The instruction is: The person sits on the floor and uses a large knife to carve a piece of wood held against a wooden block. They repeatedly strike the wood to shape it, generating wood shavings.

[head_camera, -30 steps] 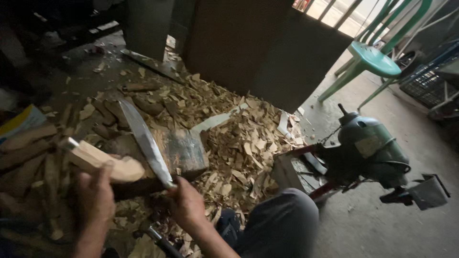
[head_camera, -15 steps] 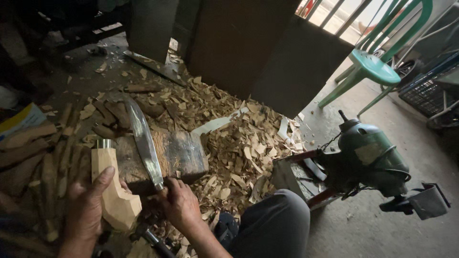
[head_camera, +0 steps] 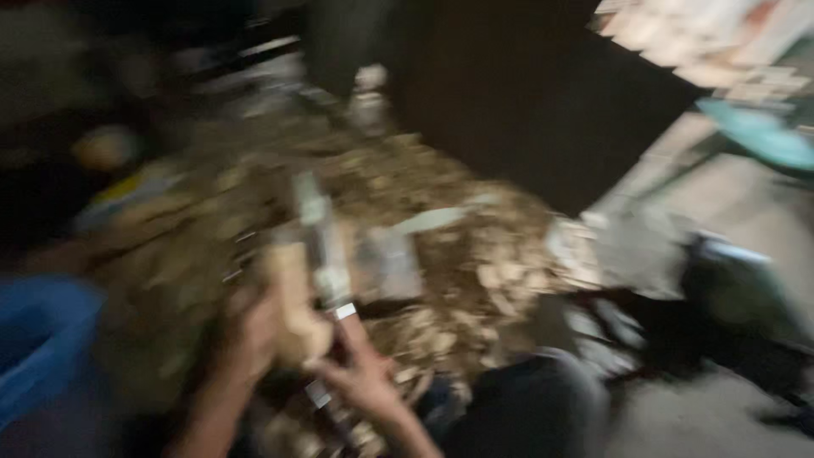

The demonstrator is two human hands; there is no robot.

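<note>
**Two hands, one pale block, one blade**

Head view, heavily blurred: one pale wooden block (head_camera: 292, 293), light tan and rounded at its lower end, stands upright in the left hand (head_camera: 250, 335), whose fingers wrap it from the left. One long blade (head_camera: 322, 246) rises just right of the block; the right hand (head_camera: 365, 373) grips its handle below. Wood chips (head_camera: 475, 271) cover the ground behind.
</note>
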